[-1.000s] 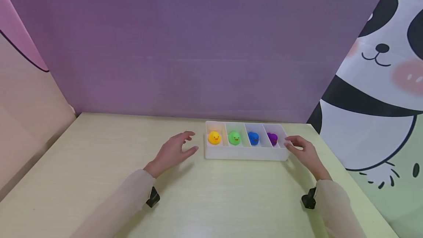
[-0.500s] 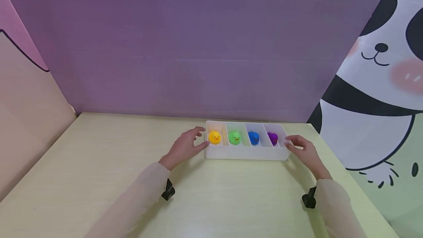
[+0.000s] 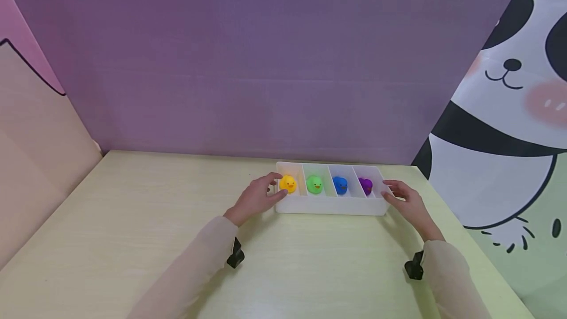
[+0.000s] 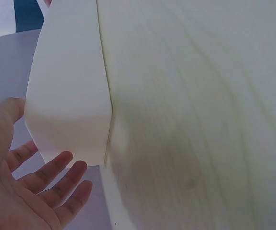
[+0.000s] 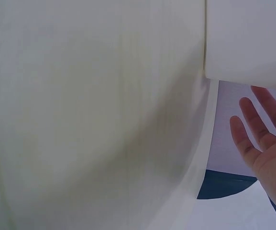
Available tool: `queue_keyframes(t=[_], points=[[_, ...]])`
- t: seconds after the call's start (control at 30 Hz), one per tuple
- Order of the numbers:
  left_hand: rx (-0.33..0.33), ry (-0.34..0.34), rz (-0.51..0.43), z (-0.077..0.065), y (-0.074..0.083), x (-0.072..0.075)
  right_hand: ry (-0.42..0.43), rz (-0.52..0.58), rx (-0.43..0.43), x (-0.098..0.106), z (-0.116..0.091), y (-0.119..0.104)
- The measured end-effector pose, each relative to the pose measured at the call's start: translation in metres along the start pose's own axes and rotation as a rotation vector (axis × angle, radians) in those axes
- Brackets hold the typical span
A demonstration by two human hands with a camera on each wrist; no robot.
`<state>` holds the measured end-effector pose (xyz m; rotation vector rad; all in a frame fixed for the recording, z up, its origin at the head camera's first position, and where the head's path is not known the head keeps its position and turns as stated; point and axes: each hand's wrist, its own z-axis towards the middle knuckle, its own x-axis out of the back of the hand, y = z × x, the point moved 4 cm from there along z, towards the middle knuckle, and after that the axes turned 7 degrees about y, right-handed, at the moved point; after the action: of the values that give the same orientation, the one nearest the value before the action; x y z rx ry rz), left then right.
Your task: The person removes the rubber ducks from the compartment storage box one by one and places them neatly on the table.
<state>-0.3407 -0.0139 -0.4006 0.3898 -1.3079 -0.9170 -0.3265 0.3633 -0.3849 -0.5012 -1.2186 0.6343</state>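
A white divided box [image 3: 332,205] stands near the far edge of the table. A yellow toy duck [image 3: 288,184], a green one [image 3: 315,184], a blue toy [image 3: 340,185] and a purple toy [image 3: 365,186] sit in separate compartments. My left hand [image 3: 257,198] grips the box's left end, thumb overlapping its front rim by the yellow duck. In the left wrist view, the fingers [image 4: 56,167] spread around the end wall. My right hand [image 3: 409,206] holds the right end between thumb and forefinger; its other fingers [image 5: 257,120] extend past the end wall.
The pale wooden table [image 3: 133,220] extends left and toward me. A purple cloth backdrop [image 3: 266,63] rises behind it. A panda-printed panel [image 3: 509,122] stands along the right side, and a beige and pink one [image 3: 40,127] along the left.
My left hand has moved right, from beside the box onto its left end. The right hand stays at the right end, and the box has hardly moved.
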Motion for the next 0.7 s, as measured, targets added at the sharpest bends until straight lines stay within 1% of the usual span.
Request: queue_keyframes(t=[0.17,0.43,0.7], points=[[0.004,-0.001,-0.006,-0.0011,-0.0007,-0.0007,-0.007,0.006,-0.011,-0.0009,0.0009,0.0013],[0.035,0.001,-0.034,-0.0011,-0.0031,-0.0011,-0.002,0.010,-0.028,-0.0006,0.0012,0.0012],[0.056,-0.003,-0.027,0.0001,-0.0028,-0.0015,0.006,-0.014,-0.025,-0.0002,0.0023,0.0021]])
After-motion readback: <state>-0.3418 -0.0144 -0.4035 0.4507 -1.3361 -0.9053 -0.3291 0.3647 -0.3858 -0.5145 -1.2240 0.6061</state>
